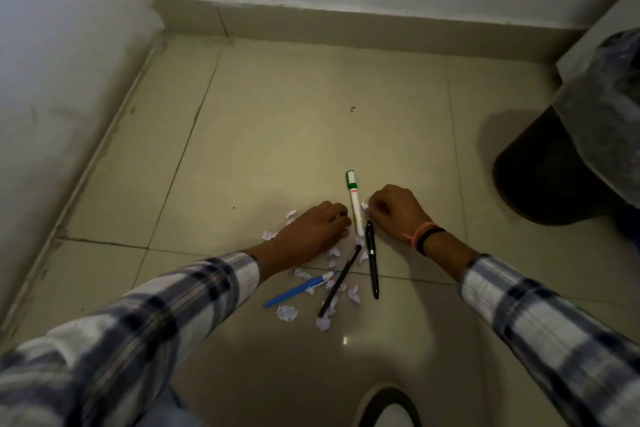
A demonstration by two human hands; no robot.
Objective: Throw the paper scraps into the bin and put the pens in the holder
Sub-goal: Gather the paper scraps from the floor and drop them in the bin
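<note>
Several white paper scraps point(286, 313) lie scattered on the tiled floor among the pens. A white marker with a green cap point(354, 204) lies between my hands. A black pen point(372, 258), a thin dark pen point(339, 282) and a blue and white pen point(298, 289) lie closer to me. My left hand point(311, 230) rests on the floor with fingers curled over scraps beside the marker. My right hand point(394, 210) is closed, pinching a small paper scrap point(364, 205) at its fingertips. A dark bin point(554, 163) with a clear plastic liner stands at the right.
White walls with a beige skirting meet in a corner at the far left. A white ledge or furniture edge point(595, 35) rises behind the bin. My shoe point(388, 406) shows at the bottom edge. No pen holder is in view.
</note>
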